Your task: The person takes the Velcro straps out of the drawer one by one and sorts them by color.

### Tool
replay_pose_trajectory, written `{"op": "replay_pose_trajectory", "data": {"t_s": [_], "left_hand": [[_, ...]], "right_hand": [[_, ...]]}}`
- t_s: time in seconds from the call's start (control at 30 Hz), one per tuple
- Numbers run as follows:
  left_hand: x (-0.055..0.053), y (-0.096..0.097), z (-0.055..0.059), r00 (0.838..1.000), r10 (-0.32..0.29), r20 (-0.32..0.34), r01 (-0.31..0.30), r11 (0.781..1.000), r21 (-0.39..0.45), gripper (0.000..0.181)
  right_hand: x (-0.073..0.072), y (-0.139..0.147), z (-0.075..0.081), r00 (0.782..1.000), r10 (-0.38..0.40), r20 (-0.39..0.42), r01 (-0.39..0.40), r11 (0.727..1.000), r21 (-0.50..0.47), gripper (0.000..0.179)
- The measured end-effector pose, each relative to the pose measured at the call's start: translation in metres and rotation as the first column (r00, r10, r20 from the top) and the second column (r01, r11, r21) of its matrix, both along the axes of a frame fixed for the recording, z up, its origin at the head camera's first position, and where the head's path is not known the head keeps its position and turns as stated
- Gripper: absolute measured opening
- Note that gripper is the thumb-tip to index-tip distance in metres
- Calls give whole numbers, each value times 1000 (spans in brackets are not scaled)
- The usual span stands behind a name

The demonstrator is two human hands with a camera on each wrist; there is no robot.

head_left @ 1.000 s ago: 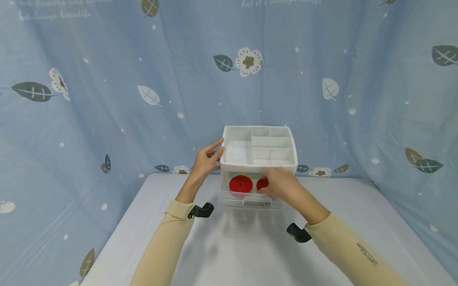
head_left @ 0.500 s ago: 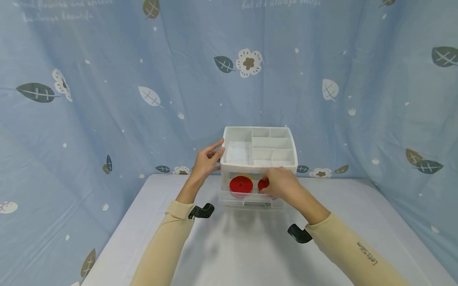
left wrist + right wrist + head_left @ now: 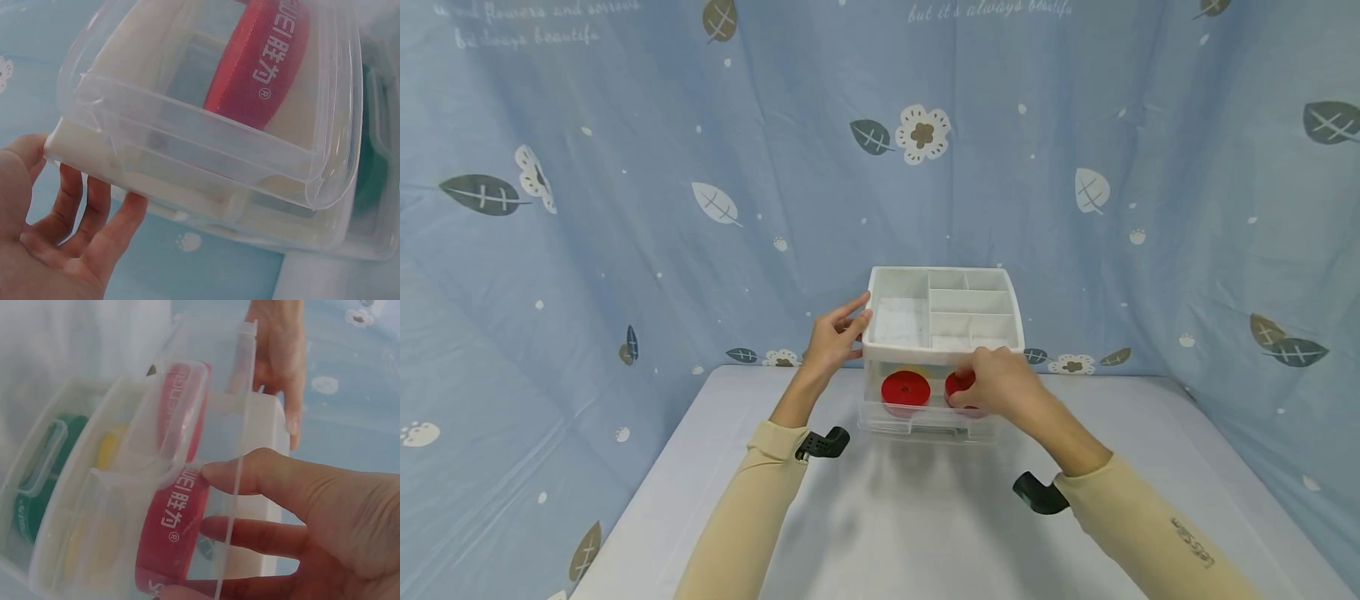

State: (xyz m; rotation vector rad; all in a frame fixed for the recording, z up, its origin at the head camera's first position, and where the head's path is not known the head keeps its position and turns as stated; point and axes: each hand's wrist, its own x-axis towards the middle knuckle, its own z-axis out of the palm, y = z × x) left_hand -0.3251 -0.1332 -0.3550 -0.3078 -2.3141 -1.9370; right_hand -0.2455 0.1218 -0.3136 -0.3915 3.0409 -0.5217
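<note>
A white organizer box (image 3: 943,352) with clear drawers stands at the back of the table. Its pulled-out upper drawer (image 3: 887,414) contains two red tape rolls, the left roll (image 3: 893,392) lying flat, the right roll (image 3: 956,383) beside it. My right hand (image 3: 1003,385) reaches in and grips the right roll; in the right wrist view the thumb and fingers meet this lettered roll (image 3: 173,515) along its side. My left hand (image 3: 831,342) rests with spread fingers against the box's left side. The left wrist view shows those fingertips (image 3: 134,203) at the white edge.
The box's white top tray (image 3: 901,321) is divided into compartments. Below the red rolls, yellow (image 3: 112,445) and green rolls (image 3: 28,515) show through other drawers. A blue patterned curtain (image 3: 775,125) hangs behind the white table (image 3: 895,533).
My right hand and forearm have shifted slightly to the right, and the right roll has moved a little that way with them. My left hand stays at the box's side.
</note>
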Motion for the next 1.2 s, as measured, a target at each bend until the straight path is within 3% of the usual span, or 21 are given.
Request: {"op": "replay_pose_trajectory", "data": {"t_s": [0.47,0.73,1.2], "left_hand": [[0,1,1,1000,17,9,-17,1000,-15,38],[-1,1,-1,1000,19,9,-19,1000,-20,39],[-2,2,-1,1000,30,-2,-30,999,-30,41]], "right_hand": [[15,12,26,999,28,-23,-28,1000,8,33],[22,29,38,999,54,5,-54,998,-17,39],[18,78,38,999,-34,12,34,999,-1,51]]}}
